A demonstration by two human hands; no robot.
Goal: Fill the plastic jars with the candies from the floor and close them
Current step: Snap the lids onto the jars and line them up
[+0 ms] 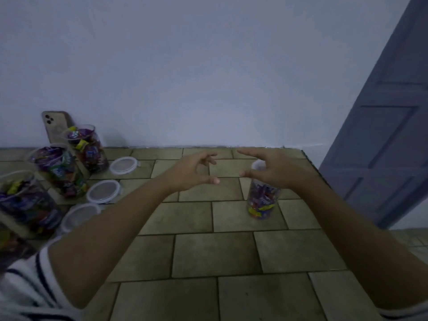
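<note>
Phone (54,126) behind farthest open jar (90,151)

Between my left hand (192,172) and my right hand (273,170) there is an open gap. Bare floor tiles (215,251) lie under it and run all the way near to me. A filled jar (262,200) stands just beyond my right hand, its top hidden by my palm. The door (382,135) slants in close on its right. On the left a row of open jars (61,172) blocks the way. Loose lids (103,191) lie just beside the jars, on their right. A phone (56,126) leans on the wall (208,66), which shuts off the far side.
</note>
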